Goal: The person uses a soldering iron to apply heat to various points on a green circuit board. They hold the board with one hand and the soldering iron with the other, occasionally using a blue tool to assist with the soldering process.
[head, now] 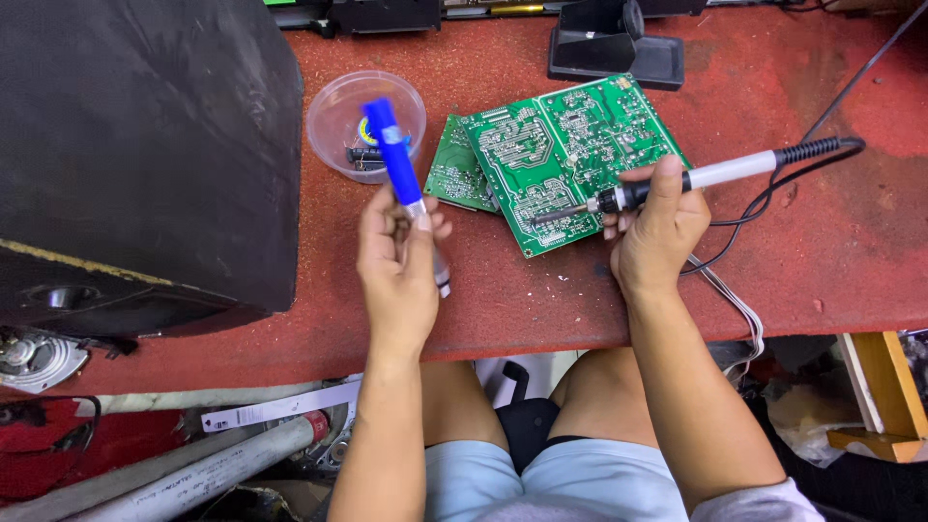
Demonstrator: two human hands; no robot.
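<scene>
Behind green board, smaller board (mostly hidden), iron tip blurred

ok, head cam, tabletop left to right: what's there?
Black speaker box → clear plastic dish → left hand holding a blue desoldering pump → green circuit board → right hand holding a soldering iron with its tip at the board → black cable.
</scene>
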